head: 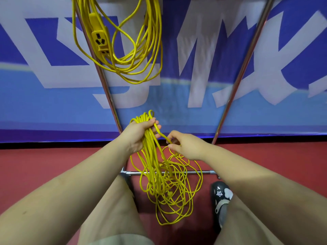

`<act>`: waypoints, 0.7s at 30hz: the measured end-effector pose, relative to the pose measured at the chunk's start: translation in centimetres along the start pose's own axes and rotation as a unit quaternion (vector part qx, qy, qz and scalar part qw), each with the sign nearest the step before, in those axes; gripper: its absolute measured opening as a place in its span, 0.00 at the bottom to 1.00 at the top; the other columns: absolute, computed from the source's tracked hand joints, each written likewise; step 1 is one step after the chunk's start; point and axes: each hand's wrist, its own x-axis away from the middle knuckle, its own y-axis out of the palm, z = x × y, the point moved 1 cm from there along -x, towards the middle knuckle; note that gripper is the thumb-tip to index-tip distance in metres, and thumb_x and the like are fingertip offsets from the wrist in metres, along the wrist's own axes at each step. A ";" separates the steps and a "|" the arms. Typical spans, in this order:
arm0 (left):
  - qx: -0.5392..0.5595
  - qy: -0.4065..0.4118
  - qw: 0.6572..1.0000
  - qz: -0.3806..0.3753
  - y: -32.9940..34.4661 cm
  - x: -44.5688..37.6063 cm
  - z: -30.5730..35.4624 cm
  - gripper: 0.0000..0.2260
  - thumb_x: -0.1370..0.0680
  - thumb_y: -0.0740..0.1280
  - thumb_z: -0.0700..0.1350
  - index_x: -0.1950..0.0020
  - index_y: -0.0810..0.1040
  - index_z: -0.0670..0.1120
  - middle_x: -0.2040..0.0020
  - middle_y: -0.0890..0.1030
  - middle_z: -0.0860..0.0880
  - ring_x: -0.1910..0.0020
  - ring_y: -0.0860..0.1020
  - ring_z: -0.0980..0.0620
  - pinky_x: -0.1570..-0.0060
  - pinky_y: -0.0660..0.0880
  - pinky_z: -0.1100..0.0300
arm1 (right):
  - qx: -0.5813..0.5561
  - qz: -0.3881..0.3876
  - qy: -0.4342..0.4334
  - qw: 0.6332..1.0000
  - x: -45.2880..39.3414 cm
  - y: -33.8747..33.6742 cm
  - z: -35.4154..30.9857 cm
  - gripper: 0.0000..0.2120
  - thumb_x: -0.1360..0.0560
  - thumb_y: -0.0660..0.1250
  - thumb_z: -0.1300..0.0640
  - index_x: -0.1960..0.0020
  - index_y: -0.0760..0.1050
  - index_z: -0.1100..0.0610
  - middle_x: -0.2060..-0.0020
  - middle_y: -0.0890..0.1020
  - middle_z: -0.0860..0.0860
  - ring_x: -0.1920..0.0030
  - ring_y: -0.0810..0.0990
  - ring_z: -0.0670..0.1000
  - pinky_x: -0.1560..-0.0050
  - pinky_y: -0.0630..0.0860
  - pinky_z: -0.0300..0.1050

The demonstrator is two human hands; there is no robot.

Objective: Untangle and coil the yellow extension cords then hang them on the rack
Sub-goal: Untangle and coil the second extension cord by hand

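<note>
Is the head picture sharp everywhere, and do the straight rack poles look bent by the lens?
Head view: the hands, left and right, and the cord bundle they hold look sharp; the banner behind is smeared, as by motion blur; the rack poles splay outward toward the top, a wide-angle effect; lighting is even, with a bright glint on the shoe.

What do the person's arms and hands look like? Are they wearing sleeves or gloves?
Both arms are bare all the way up, with no sleeves showing. The left hand and right hand wear no gloves, and no rings, watch or bracelet can be seen. Lower down, the person wears light beige trousers and a shiny black shoe with a small white star and a white heart shape on it.
</note>
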 end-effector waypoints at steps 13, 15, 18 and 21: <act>-0.002 0.028 0.999 0.016 -0.8 0.1 0.3 0.06 0.19 0.59 0.39 0.54 0.73 0.43 0.60 0.83 0.47 0.65 0.83 0.54 0.64 0.80 0.60 | -0.191 0.089 0.032 0.977 0.1 -1.6 1.4 0.04 0.22 0.62 0.56 0.55 0.73 0.54 0.67 0.79 0.49 0.64 0.81 0.57 0.58 0.77 0.48; -0.049 0.024 0.998 0.008 -0.7 0.0 -0.4 0.06 0.19 0.59 0.39 0.55 0.73 0.44 0.58 0.83 0.47 0.64 0.83 0.55 0.63 0.79 0.61 | -0.316 0.088 0.054 0.943 -0.4 -2.5 0.2 0.05 0.21 0.60 0.57 0.55 0.70 0.53 0.66 0.79 0.51 0.71 0.80 0.48 0.64 0.77 0.42; -0.120 0.021 0.992 -0.013 -0.2 0.1 -1.5 0.06 0.20 0.60 0.39 0.55 0.74 0.45 0.55 0.82 0.48 0.62 0.82 0.56 0.61 0.79 0.61 | -0.391 0.108 0.076 0.911 -0.8 -3.9 -1.5 0.06 0.20 0.58 0.56 0.55 0.69 0.56 0.65 0.78 0.51 0.75 0.79 0.43 0.69 0.77 0.35; -0.171 0.035 0.984 -0.035 0.2 0.5 -2.2 0.04 0.20 0.61 0.39 0.52 0.76 0.43 0.57 0.83 0.49 0.62 0.82 0.58 0.52 0.75 0.58 | -0.466 0.137 0.113 0.867 -1.4 -5.1 -2.7 0.10 0.19 0.57 0.56 0.59 0.67 0.56 0.65 0.78 0.52 0.73 0.80 0.46 0.71 0.77 0.36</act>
